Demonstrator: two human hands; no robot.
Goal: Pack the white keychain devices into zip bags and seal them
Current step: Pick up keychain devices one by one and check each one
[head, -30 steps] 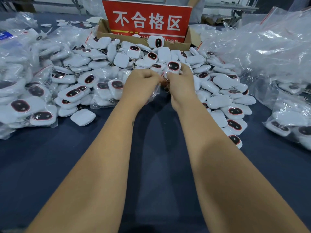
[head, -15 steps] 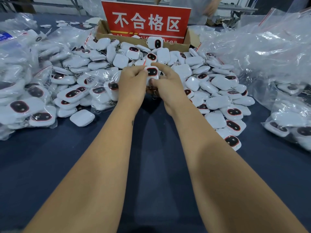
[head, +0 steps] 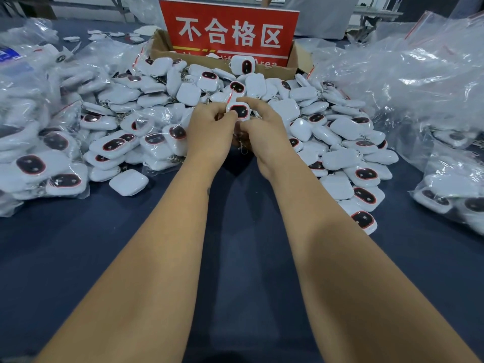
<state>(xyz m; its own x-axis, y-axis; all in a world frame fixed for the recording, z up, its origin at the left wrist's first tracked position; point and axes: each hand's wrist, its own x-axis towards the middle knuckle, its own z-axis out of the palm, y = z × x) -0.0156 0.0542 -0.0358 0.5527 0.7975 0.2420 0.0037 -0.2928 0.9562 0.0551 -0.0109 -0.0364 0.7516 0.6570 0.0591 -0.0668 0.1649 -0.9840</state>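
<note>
Both hands meet over the middle of the table. Between their fingertips is one white keychain device [head: 238, 111] with a black, red-rimmed face, inside a clear zip bag with a red strip at its top. My left hand [head: 209, 129] pinches the bag's left side. My right hand [head: 264, 129] holds the right side, and a metal key ring [head: 243, 148] dangles below it. A big heap of loose white devices [head: 337, 132] lies behind and to the right. Bagged devices [head: 112, 145] are piled to the left.
A cardboard box [head: 159, 48] with a red sign [head: 229, 32] stands behind the heap. Crumpled clear plastic bags [head: 419, 82] fill the right side, with more bagged devices [head: 450, 195] at the right edge. The dark blue table [head: 235, 244] shows under my forearms.
My hands lifted one device out of the heap and drew it slightly toward me and leftward. It now sits upright in the bag between my fingertips.
</note>
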